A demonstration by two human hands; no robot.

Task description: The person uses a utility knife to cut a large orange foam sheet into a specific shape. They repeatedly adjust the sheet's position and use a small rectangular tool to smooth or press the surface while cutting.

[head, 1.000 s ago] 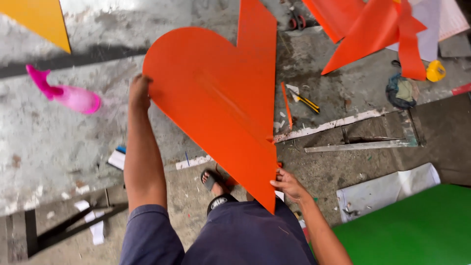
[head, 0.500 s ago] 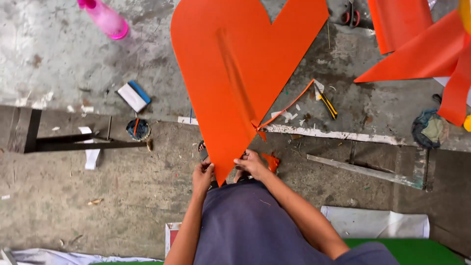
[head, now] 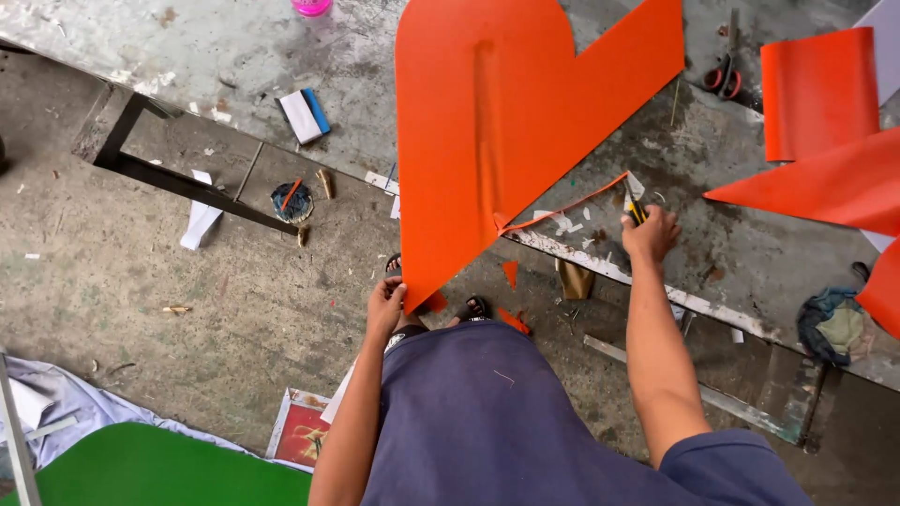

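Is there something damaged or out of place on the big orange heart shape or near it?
Yes. The orange heart sheet has a long raised crease down its middle, and a thin orange strip hangs off its right edge. The heart's tip overhangs the table edge, held by the left hand. Orange scraps lie on the floor below.

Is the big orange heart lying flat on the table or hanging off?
Hanging off. The orange heart has its tip past the table edge, pinched by the left hand.
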